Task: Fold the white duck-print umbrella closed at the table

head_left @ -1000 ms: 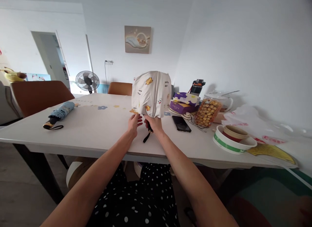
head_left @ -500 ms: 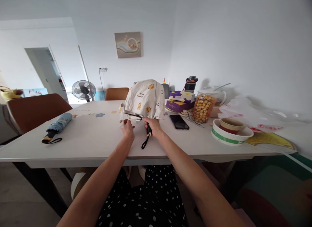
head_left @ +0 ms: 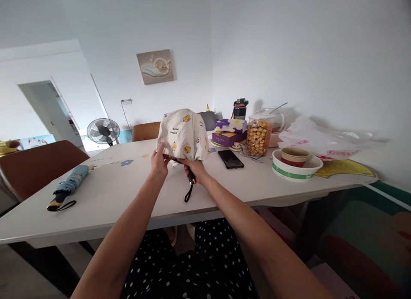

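A cream umbrella (head_left: 183,132) with yellow duck prints is partly folded, its loose canopy bulging away from me over the table. My right hand (head_left: 195,170) is closed around the black shaft end just above the handle, whose wrist strap dangles toward the table edge. At the canopy's left lower rim, my left hand (head_left: 159,162) pinches the fabric, thumb on the outside and fingers underneath. Farther left lies a blue folded umbrella (head_left: 72,181) with a black handle and strap.
A black phone (head_left: 230,159) lies right of the umbrella. Behind it stand purple boxes (head_left: 228,138), a dark bottle (head_left: 240,109) and a snack jar (head_left: 258,137). A white bowl with a green band (head_left: 293,175) holds a paper cup (head_left: 294,156), near a plastic bag (head_left: 317,138).
My left hand has moved up and left from below the canopy and now grips its rim. The canopy looks more gathered. The whole view has shifted and tilted slightly.
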Tool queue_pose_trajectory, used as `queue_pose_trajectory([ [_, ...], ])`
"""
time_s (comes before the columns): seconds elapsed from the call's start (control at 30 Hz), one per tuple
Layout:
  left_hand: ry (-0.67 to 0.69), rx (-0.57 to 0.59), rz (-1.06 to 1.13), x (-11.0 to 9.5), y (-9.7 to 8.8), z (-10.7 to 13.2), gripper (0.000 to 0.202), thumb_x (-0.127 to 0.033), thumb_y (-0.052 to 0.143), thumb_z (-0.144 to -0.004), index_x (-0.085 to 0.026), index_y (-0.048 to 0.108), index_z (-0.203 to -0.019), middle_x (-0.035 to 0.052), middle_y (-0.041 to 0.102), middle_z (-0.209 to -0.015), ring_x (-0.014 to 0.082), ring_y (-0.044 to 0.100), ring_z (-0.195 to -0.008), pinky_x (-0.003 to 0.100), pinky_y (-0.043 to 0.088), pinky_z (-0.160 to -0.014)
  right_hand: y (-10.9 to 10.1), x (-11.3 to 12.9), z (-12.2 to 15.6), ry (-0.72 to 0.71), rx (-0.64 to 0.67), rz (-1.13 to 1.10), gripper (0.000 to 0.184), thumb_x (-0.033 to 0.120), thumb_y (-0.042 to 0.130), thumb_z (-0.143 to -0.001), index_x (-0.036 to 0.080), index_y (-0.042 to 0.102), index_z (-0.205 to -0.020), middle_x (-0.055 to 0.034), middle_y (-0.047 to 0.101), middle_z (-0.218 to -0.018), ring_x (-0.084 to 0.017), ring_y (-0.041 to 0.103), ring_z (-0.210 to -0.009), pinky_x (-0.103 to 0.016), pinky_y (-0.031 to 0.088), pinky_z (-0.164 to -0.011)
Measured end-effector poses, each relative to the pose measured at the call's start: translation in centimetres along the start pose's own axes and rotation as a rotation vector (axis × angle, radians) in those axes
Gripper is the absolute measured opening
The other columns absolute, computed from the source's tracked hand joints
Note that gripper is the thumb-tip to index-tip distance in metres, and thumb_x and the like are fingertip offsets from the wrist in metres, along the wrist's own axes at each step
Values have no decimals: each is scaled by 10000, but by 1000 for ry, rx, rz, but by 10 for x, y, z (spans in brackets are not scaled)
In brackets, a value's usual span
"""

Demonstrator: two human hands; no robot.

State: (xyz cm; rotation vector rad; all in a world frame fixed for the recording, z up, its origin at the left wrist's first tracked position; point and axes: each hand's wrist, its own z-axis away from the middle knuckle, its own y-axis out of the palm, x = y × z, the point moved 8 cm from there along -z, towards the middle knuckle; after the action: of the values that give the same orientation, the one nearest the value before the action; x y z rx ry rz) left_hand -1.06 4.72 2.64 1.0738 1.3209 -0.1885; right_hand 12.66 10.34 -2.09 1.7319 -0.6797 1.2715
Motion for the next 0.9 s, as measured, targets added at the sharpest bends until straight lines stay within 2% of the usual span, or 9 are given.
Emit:
queue_pose_trajectory([
  [0.13, 263, -57, -133, -35, -10, 4, 273, -413, 678, -668, -161, 601, -741, 3, 580, -701, 106, 562, -645, 204, 450, -581, -2, -4, -2, 53, -11, 16, 295, 317, 728, -614, 171, 473, -583, 37, 457, -474, -79, 404, -371, -223, 342, -320],
  [0.2, 312, -48, -85, -43, -14, 6, 265, -413, 657, -700, -159, 616, -763, 14, 599, -731, 123, 589, -702, 229, 479, -639, -1, -4, -2, 70, 16, -11, 275, 307, 729, -618, 165, 493, -598, 37, 458, -485, -76, 405, -384, -219, 351, -334],
  [0.33, 56, -50, 66, -18, -28, 1, 136, -277, 599, -779, -144, 599, -807, 50, 627, -758, 154, 626, -715, 320, 525, -713, 5, -4, 3, 154, 96, -66, 269, 284, 739, -615, 159, 502, -634, 48, 447, -501, -63, 402, -398, -201, 353, -356],
  [0.43, -51, -9, 179, -8, -32, 2, 119, -217, 517, -824, -141, 608, -820, 79, 656, -813, 172, 642, -803, 322, 530, -766, 9, -7, 6, 224, 153, -114, 341, 421, 728, -644, 174, 500, -701, 54, 447, -505, -63, 390, -385, -198, 334, -349],
  [0.53, -106, 165, 270, -13, -21, 7, 131, -180, 505, -796, -152, 632, -807, 83, 676, -870, 184, 632, -907, 323, 518, -829, 8, -12, 7, 284, 130, -152, 471, 620, 656, -647, 191, 493, -754, 58, 432, -482, -71, 366, -363, -200, 305, -329],
  [0.63, -88, 419, 254, -25, 0, 19, 157, -86, 521, -680, -160, 648, -735, 72, 683, -851, 206, 621, -943, 376, 488, -890, 6, -14, 7, 302, 109, -159, 509, 641, 670, -619, 190, 445, -687, 60, 407, -468, -64, 347, -355, -201, 311, -326],
  [0.67, -51, 465, 226, -27, 5, 21, 174, -51, 526, -634, -160, 646, -696, 63, 682, -814, 208, 624, -926, 387, 479, -902, 7, -13, 7, 297, 117, -163, 512, 638, 671, -621, 190, 428, -666, 61, 399, -465, -61, 344, -354, -202, 319, -328],
  [0.8, 116, 396, 58, -24, 11, 19, 132, -24, 627, -558, -149, 629, -601, 24, 645, -667, 181, 627, -809, 357, 483, -869, 8, -6, 8, 259, 135, -160, 488, 636, 634, -669, 188, 441, -683, 61, 389, -458, -64, 350, -346, -203, 323, -318],
  [0.9, 197, 405, -11, -16, 25, 20, 228, -100, 721, -560, -168, 662, -769, 30, 672, -860, 190, 604, -913, 329, 479, -846, 7, -4, 8, 209, 115, -117, 484, 623, 652, -660, 183, 450, -682, 49, 413, -465, -69, 370, -349, -203, 321, -306],
])
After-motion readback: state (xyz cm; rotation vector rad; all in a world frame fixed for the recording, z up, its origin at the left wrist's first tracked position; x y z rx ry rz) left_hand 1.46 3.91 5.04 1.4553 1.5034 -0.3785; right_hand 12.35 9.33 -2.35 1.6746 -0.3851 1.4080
